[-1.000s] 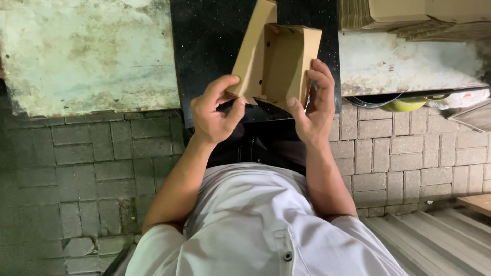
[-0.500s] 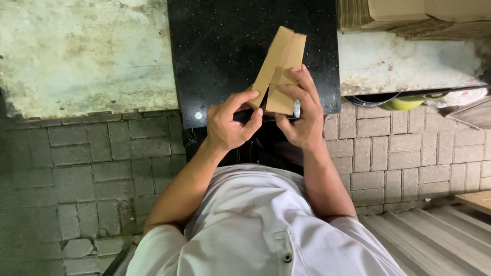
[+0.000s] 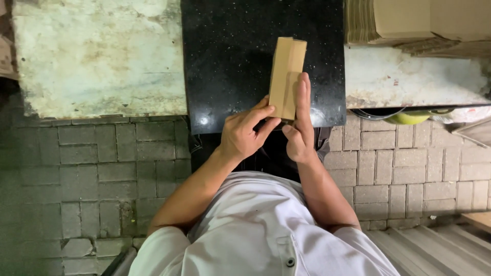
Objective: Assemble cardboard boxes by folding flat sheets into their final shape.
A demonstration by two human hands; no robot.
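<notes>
A narrow brown cardboard box (image 3: 286, 71), folded nearly flat, stands on edge over the black speckled slab (image 3: 230, 61). My left hand (image 3: 246, 134) pinches its lower left edge with thumb and fingers. My right hand (image 3: 300, 125) presses along its right side, fingers stretched up the cardboard. Both hands hold the box just past the slab's near edge.
A worn pale stone surface (image 3: 97, 56) lies left of the slab. A stack of flat cardboard sheets (image 3: 409, 23) sits at the top right on another pale surface (image 3: 409, 82). A green-yellow object (image 3: 411, 117) shows under its edge. Brick paving (image 3: 102, 174) lies below.
The open box has been folded shut into a narrow flat shape and turned upright. Both hands have shifted lower and closer together on its near end.
</notes>
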